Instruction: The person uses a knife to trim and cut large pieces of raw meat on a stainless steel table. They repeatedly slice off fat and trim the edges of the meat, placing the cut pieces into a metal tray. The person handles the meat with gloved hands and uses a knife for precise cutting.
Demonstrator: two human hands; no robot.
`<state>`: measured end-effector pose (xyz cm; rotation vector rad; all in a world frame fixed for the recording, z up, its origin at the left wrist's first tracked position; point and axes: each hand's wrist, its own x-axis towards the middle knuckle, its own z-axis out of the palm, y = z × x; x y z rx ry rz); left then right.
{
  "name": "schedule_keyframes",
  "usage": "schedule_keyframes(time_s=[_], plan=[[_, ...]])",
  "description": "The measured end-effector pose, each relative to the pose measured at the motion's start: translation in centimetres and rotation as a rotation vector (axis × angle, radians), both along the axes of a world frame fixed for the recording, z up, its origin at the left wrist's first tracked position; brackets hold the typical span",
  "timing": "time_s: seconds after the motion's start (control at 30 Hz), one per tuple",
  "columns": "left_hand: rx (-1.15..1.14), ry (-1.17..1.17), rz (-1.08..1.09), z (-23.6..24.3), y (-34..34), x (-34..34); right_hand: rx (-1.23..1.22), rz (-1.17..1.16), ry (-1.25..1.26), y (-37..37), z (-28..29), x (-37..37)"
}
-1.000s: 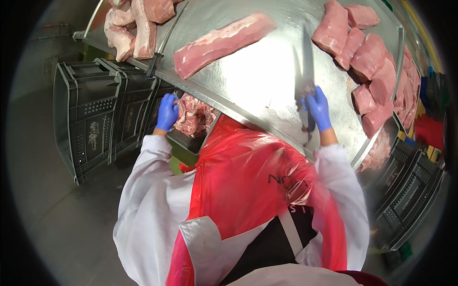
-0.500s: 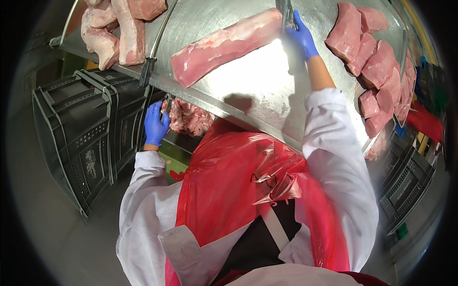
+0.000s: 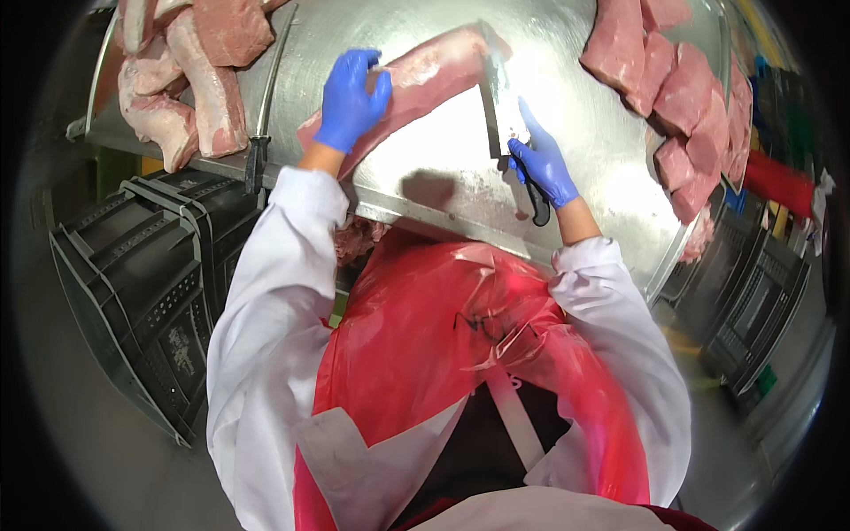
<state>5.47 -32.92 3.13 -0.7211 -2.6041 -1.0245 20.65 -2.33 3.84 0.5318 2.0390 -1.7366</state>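
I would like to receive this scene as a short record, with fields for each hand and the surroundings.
Blue-gloved left hand: over the near-left part of the long pink slab of raw meat; contact unclear
Blue-gloved right hand: holds the long black-handled steel knife, tip pointing away from the person
Surface: shiny metal table
Table left: pale raw meat pieces; thin metal rod with black handle
Table right: thick pink meat chunks
Below left: dark grey perforated plastic crates
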Motion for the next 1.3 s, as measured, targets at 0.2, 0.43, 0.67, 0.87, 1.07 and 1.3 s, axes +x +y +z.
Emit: schedule_keyframes(time_s=[0.2,0.43,0.67,0.87,1.07,1.3], plan=[[0.093,-0.059,-0.032,-2.1,6.5,-3.6,-0.110,-0.134,-0.080,2.8,2.0,11.6],[-0.404,-0.271,-0.056,-3.7,17.5,-3.2,-0.114,-0.381,0.214,7.4,0.0,4.9],[-0.061,-0.567,-0.006,-2.5,15.2,-5.6,-0.214,-0.285,0.268,1.3,-3.0,-4.7],[0.008,-0.691,-0.063,-4.2,15.1,-7.1,-0.027,-0.072,0.047,-0.5,-2.2,-7.5],[-0.024,-0.728,-0.084,-2.4,14.6,-7.2,-0.083,-0.040,0.114,-1.5,-1.7,-4.2],[-0.440,-0.428,-0.264,-1.8,14.0,-13.8,-0.193,-0.032,0.120,-3.2,-2.5,-4.2]])
